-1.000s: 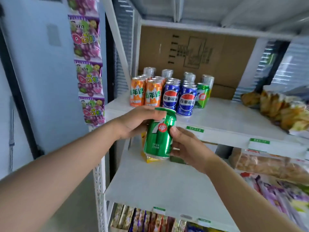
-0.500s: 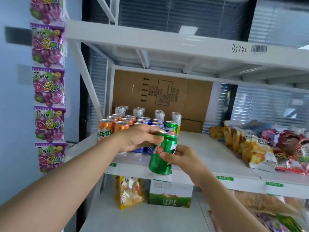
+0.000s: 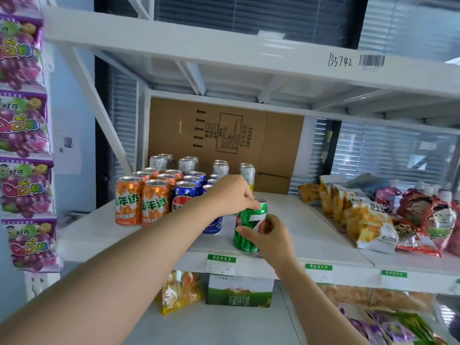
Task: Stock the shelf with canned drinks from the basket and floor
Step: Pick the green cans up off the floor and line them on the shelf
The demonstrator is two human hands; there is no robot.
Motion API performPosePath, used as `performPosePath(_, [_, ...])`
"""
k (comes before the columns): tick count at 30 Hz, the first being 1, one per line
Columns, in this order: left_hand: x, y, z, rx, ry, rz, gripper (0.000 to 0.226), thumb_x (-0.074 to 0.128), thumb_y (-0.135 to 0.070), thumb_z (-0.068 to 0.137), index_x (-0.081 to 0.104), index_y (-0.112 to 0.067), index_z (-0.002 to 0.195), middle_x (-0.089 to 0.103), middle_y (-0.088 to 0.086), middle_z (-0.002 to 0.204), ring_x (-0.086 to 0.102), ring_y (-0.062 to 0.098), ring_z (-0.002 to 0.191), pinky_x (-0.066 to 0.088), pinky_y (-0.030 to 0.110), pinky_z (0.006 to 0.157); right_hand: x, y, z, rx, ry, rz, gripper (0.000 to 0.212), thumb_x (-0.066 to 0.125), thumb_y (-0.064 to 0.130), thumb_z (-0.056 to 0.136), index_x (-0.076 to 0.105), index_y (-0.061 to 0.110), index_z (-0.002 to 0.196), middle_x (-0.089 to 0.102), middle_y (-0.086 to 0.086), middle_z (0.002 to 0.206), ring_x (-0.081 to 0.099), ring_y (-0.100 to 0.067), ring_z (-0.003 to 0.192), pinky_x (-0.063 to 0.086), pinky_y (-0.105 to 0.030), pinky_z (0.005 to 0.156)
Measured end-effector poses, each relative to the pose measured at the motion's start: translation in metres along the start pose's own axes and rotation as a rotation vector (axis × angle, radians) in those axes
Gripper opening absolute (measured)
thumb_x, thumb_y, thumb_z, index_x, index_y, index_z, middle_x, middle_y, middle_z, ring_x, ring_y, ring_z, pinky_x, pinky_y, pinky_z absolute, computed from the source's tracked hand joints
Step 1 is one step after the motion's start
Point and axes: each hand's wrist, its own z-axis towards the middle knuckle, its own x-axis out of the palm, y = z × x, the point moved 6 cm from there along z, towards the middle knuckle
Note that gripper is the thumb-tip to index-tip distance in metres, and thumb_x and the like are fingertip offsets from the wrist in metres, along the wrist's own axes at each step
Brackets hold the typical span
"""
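holding a shiny green metal drink can [image 3: 250, 217] with both hands, leaning a bit, right at the front edge of the white metal shelf [image 3: 311, 235]. left hand [image 3: 231, 195] on top of the can, fingers [image 3: 250, 200] curled down over the rim and pinching it. right hand [image 3: 271, 237] lower down, fingers [image 3: 242, 231] and thumb wrapped round the middle of the can, gripping it. can't tell if the bottom of the can sits on the shelf board or hangs just above it.

just left of the left-hand fingers, partly hidden behind that arm: round blue metal cans [image 3: 186, 192] standing up in rows. further left of the fingers: round orange metal cans [image 3: 129, 202], upright, touching side by side. past the fingertips, at the back: tall silver cans [image 3: 220, 168], and behind them a big brown cardboard box [image 3: 224, 135]. well to the right of the right-hand fingers: a pile of crinkly orange and red snack bags [image 3: 366, 220] lying on the same shelf. under the fingers, one shelf down: a green and white paper box [image 3: 239, 292] and just beside it a yellow shiny bag [image 3: 179, 290]. far left of both hands: a hanging strip of purple grape sweet packets [image 3: 22, 125].
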Motion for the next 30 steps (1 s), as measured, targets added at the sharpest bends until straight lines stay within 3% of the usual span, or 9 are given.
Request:
performPosePath(4, [-0.003, -0.007, 0.014, 0.045, 0.076, 0.121, 0.035, 0.071, -0.028, 0.087, 0.065, -0.019, 0.054, 0.059, -0.022, 0.063, 0.045, -0.003, 0.038, 0.031, 0.013, 0.046, 0.001, -0.007, 0.003, 0.010, 0.048, 0.050, 0.057, 0.084, 0.036, 0.070, 0.054, 0.022, 0.116, 0.068, 0.005, 0.100, 0.065, -0.009, 0.090, 0.054, -0.022, 0.071])
performPosePath(6, [-0.006, -0.006, 0.020, 0.052, 0.121, 0.170, 0.017, 0.073, -0.027, 0.085, 0.077, -0.013, 0.075, 0.072, -0.007, 0.069, 0.055, -0.004, 0.053, 0.041, 0.017, 0.058, 0.002, -0.011, 0.006, 0.038, 0.171, 0.161, 0.054, 0.081, 0.025, 0.076, 0.052, 0.023, 0.121, 0.068, 0.004, 0.108, 0.065, -0.012, 0.099, 0.056, -0.027, 0.080])
performPosePath(9, [-0.010, -0.002, 0.025, 0.052, 0.168, 0.204, 0.025, 0.075, -0.022, 0.083, 0.076, -0.012, 0.106, 0.075, -0.004, 0.101, 0.061, 0.000, 0.073, 0.044, 0.013, 0.067, -0.001, -0.013, 0.013, 0.045, 0.288, 0.123, 0.056, 0.077, 0.020, 0.080, 0.051, 0.021, 0.129, 0.069, 0.002, 0.115, 0.064, -0.016, 0.108, 0.053, -0.037, 0.096])
performPosePath(13, [-0.009, 0.007, 0.032, 0.052, 0.169, 0.207, 0.031, 0.074, -0.016, 0.083, 0.072, -0.013, 0.114, 0.074, 0.000, 0.108, 0.063, 0.007, 0.084, 0.046, 0.019, 0.077, 0.002, -0.011, 0.023, -0.013, 0.249, -0.015, 0.053, 0.071, 0.016, 0.087, 0.046, 0.020, 0.133, 0.064, 0.005, 0.117, 0.059, -0.010, 0.108, 0.050, -0.022, 0.086])
performPosePath(16, [-0.003, 0.006, 0.039, 0.070, 0.167, 0.268, 0.033, 0.072, -0.013, 0.085, 0.069, -0.010, 0.118, 0.072, 0.004, 0.111, 0.060, 0.010, 0.088, 0.046, 0.024, 0.082, 0.008, -0.014, 0.031, -0.038, 0.198, -0.042, 0.054, 0.068, 0.015, 0.088, 0.042, 0.020, 0.135, 0.061, 0.006, 0.118, 0.058, -0.009, 0.105, 0.051, -0.025, 0.089])
performPosePath(20, [0.009, 0.000, 0.052, 0.094, 0.142, 0.360, 0.010, 0.061, 0.001, 0.088, 0.071, 0.000, 0.092, 0.064, 0.012, 0.086, 0.066, 0.025, 0.088, 0.054, 0.037, 0.084, 0.007, -0.023, 0.050, -0.043, 0.106, -0.115, 0.062, 0.066, 0.013, 0.090, 0.035, 0.019, 0.143, 0.059, 0.006, 0.116, 0.057, -0.015, 0.109, 0.049, -0.038, 0.100])
performPosePath(22, [0.013, -0.002, 0.061, 0.101, 0.117, 0.419, 0.022, 0.056, 0.009, 0.086, 0.055, -0.006, 0.069, 0.050, 0.006, 0.069, 0.066, 0.029, 0.082, 0.050, 0.036, 0.074, 0.006, -0.027, 0.062, -0.029, 0.086, -0.163, 0.061, 0.066, 0.013, 0.090, 0.034, 0.019, 0.142, 0.058, 0.006, 0.113, 0.057, -0.017, 0.107, 0.050, -0.040, 0.099])
performPosePath(26, [0.018, 0.004, 0.085, 0.094, 0.130, 0.436, 0.033, 0.062, 0.003, 0.088, 0.048, -0.007, 0.060, 0.042, 0.008, 0.060, 0.047, 0.015, 0.053, 0.040, 0.029, 0.056, 0.006, -0.033, 0.085, 0.013, 0.049, -0.207, 0.063, 0.064, 0.012, 0.089, 0.033, 0.019, 0.143, 0.058, 0.004, 0.110, 0.057, -0.018, 0.104, 0.050, -0.038, 0.096])
performPosePath(30, [0.023, 0.010, 0.109, 0.078, 0.120, 0.428, 0.021, 0.067, 0.000, 0.084, 0.049, 0.004, 0.076, 0.047, 0.025, 0.081, 0.040, 0.022, 0.064, 0.039, 0.033, 0.065, 0.006, -0.037, 0.106, 0.046, 0.037, -0.235, 0.061, 0.064, 0.011, 0.089, 0.035, 0.017, 0.142, 0.061, -0.003, 0.122, 0.057, -0.022, 0.111, 0.048, -0.041, 0.099])
